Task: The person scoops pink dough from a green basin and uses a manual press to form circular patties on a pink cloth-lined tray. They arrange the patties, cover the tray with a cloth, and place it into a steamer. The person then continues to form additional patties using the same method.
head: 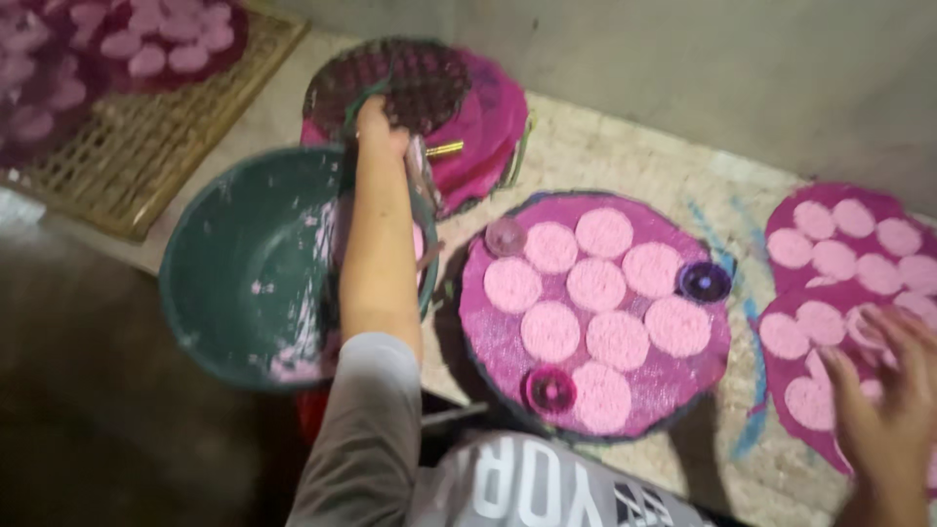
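At the far left, beyond the green plastic basin [249, 263], my left hand [379, 129] closes on the rim of the dark round woven mat [390, 83], while my right hand [888, 390], fingers spread, rests near right on the pink-disc mat [830, 322].

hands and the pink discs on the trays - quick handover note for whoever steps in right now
Left hand: reaching over the green basin to the dark mesh tray on the stack, touching its edge; grip unclear.
Right hand: open, blurred, over the right-hand tray of discs.
Middle round tray: nine pink discs, plus three small round moulds.
Basin: only pink smears show.
Dark mesh tray carries no discs yet.
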